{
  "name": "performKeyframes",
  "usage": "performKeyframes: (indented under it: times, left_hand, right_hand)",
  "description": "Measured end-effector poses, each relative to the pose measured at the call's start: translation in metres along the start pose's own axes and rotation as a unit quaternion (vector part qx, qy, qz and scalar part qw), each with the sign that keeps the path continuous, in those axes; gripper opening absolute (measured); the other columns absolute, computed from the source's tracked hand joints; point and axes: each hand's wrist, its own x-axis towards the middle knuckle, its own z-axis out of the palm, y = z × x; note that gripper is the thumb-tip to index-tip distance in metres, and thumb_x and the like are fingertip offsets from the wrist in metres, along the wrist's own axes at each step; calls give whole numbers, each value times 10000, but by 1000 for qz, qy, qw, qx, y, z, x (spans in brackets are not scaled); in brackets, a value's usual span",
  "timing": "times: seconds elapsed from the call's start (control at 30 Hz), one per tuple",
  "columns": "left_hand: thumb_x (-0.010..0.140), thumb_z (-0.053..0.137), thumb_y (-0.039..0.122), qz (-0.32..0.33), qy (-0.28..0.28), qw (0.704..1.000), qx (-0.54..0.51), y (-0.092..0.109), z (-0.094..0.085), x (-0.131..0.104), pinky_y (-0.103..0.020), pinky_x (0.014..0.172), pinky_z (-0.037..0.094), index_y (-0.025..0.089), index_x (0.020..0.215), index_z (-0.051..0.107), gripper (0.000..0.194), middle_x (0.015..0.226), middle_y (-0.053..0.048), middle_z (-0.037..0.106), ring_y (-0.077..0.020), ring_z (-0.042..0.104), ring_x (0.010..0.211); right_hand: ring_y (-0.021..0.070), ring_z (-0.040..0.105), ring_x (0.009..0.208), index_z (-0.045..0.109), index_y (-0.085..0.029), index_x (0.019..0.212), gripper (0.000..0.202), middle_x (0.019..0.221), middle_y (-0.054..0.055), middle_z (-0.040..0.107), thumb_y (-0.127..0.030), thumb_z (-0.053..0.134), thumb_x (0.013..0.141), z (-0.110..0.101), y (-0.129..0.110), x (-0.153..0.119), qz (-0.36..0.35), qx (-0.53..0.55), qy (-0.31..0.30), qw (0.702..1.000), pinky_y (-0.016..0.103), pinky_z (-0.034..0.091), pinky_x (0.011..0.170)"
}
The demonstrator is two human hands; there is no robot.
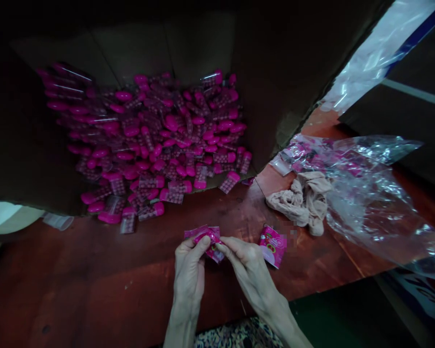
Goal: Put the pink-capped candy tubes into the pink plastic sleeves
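Note:
Above the table, my left hand (190,268) is closed with its thumb pressed onto a pink printed packet (216,253). My right hand (253,265) pinches the right side of the same packet between thumb and fingertips. The part between my fingers looks crumpled and shiny; the fingertips hide some of it. Just to the right of my right hand lies another pink printed packet (273,247), with colourful pictures on it.
Ahead, an open cardboard box (271,82) lies on its side, with many clear, pink-capped containers (166,140) of small balls spilling to its edge. At right are a beige cloth (308,200) and a clear plastic bag (369,193). The table (94,290) is reddish.

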Motion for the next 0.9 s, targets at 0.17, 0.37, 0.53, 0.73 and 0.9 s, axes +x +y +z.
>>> performKeyframes:
  times: [0.17, 0.37, 0.53, 0.73, 0.9]
  left_hand:
    - [500, 793, 166, 11, 22, 999, -33, 7, -2, 4, -218, 609, 495, 123, 653, 692, 189, 655, -38, 703, -116, 617, 604]
    - [559, 750, 95, 46, 122, 987, -91, 20, -13, 15, -198, 603, 501, 132, 640, 657, 129, 601, 0, 677, -93, 613, 553]
    - [600, 722, 67, 60, 115, 984, -119, 27, -15, 19, -202, 610, 511, 136, 626, 644, 107, 595, 9, 671, -86, 611, 542]
    - [590, 732, 67, 60, 121, 980, -148, 29, -12, 22, -198, 590, 504, 150, 583, 635, 127, 556, 25, 653, -84, 604, 535]
    - [689, 654, 66, 47, 124, 976, -170, 30, -13, 24, -204, 616, 507, 155, 654, 655, 96, 611, 19, 666, -80, 601, 580]
  right_hand:
    - [202, 634, 774, 654, -207, 974, 276, 846, 60, 689, -350, 440, 875, 3, -8, 14, -38, -57, -48, 996, 285, 498, 680]
    - [288, 616, 879, 511, -67, 1152, 385, 969, 193, 647, -322, 404, 884, 1, -7, 82, 60, -223, 158, 960, 353, 446, 714]
    - [386, 561, 981, 420, 58, 1203, 521, 1109, 346, 534, -304, 470, 832, 15, 18, 121, 120, -253, 210, 937, 410, 418, 711]
    - [288, 603, 764, 554, -79, 1039, 420, 816, 161, 651, -373, 568, 738, 14, 26, 112, 139, -192, 192, 953, 344, 414, 626]
    - [165, 583, 582, 564, -131, 1024, 430, 681, 18, 624, -438, 581, 722, 3, 10, 74, 107, -80, 101, 986, 263, 445, 535]
